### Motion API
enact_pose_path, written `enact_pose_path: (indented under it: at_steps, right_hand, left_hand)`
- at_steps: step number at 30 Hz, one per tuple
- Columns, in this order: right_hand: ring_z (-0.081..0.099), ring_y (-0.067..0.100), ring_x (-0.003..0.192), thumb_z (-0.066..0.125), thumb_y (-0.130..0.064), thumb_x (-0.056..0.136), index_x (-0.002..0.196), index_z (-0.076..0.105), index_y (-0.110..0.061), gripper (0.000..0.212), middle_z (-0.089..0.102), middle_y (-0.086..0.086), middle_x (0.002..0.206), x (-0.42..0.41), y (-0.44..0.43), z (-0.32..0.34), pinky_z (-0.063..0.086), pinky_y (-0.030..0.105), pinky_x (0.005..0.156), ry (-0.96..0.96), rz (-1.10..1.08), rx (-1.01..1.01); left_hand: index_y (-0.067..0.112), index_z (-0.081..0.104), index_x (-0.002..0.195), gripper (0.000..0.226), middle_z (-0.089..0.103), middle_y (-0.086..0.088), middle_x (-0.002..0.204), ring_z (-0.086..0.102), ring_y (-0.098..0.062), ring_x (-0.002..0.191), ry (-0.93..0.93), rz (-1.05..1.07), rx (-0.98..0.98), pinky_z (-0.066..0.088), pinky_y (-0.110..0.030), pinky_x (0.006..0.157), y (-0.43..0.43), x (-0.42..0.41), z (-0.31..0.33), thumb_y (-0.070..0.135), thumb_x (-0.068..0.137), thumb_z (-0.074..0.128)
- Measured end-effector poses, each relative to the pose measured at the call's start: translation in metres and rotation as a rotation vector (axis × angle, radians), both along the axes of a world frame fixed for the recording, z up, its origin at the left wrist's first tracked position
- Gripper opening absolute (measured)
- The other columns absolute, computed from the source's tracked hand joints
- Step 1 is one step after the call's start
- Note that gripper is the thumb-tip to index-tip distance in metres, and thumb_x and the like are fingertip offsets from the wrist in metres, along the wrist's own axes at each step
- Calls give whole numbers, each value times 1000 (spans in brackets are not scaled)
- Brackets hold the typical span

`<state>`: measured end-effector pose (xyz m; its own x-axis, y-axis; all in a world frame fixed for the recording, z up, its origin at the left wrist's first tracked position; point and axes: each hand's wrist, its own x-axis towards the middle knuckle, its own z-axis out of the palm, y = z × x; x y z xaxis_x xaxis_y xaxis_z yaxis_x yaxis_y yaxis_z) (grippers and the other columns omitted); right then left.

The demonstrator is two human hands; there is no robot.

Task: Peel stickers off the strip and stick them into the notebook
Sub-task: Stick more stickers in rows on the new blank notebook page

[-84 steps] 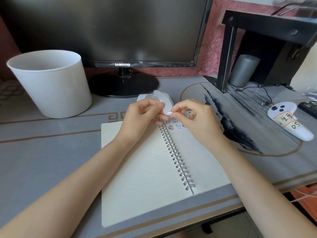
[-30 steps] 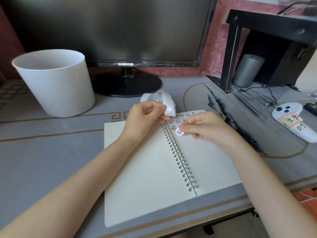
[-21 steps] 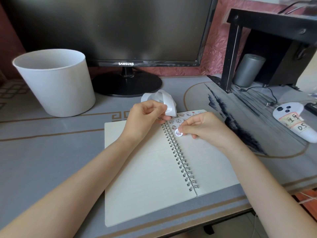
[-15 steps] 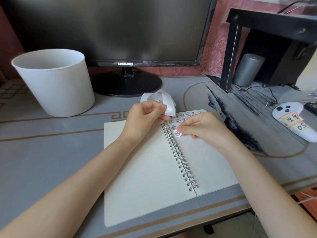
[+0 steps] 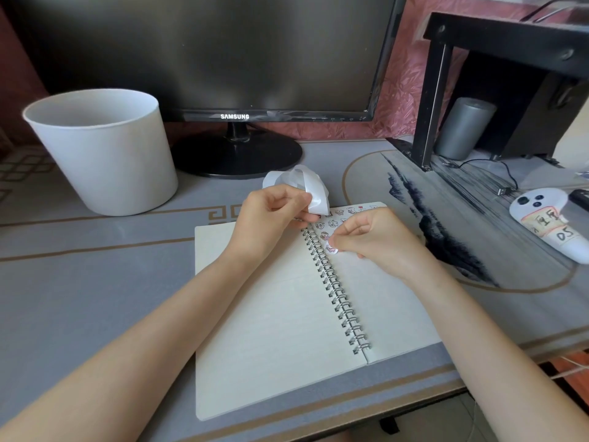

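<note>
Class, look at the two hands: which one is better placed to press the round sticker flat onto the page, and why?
The right hand. Its fingertips already rest on the sticker, on the notebook page beside the spiral. The left hand is busy pinching the curled strip.

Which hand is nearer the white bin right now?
Left. The left hand holds the strip right of the bin; the right hand is farther right, on the notebook.
</note>
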<state>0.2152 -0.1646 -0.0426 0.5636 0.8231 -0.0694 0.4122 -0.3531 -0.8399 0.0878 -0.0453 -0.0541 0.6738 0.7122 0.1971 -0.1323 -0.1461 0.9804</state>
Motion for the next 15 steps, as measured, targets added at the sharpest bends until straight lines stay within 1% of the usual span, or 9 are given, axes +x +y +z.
enact_pose_path:
  at_steps: [3, 6, 9, 11, 15]
  right_hand:
    - [55, 10, 61, 77, -21, 74, 71, 71, -16, 8, 70, -3, 65, -2, 1, 0, 41, 28, 61, -42, -13, 1]
    - [53, 7, 57, 76, -19, 75, 72, 71, -15, 7, 65, -7, 61, -5, 0, 1, 40, 25, 60, -70, -17, 6]
    - [52, 8, 59, 76, -20, 76, 77, 71, -12, 10, 63, -6, 63, -7, -1, 3, 38, 25, 59, -93, -3, -2]
    - [52, 10, 60, 77, -21, 75, 76, 70, -13, 11, 63, -7, 62, -7, -2, 3, 38, 26, 59, -106, 5, 1]
    - [49, 8, 54, 79, -24, 74, 76, 69, -14, 14, 60, -8, 58, -4, -2, 1, 35, 24, 54, -115, 15, 1]
  left_hand:
    - [4, 65, 83, 15, 72, -18, 85, 72, -21, 79, 0, -1, 3, 56, -25, 73, 0, 0, 0, 12, 94, 57]
    - [3, 65, 84, 15, 72, -18, 85, 72, -21, 79, 5, 1, 4, 56, -25, 73, 0, -1, 0, 12, 94, 57]
    - [3, 65, 84, 15, 72, -16, 85, 72, -20, 78, 6, 2, 7, 57, -25, 73, 0, 0, 0, 12, 94, 57]
    - [1, 65, 85, 15, 72, -17, 85, 72, -20, 78, 7, 2, 7, 57, -26, 73, 0, 0, 0, 11, 93, 57]
    - [2, 65, 84, 15, 72, -17, 86, 72, -19, 77, 10, 2, 6, 57, -27, 74, 0, 0, 0, 11, 93, 57]
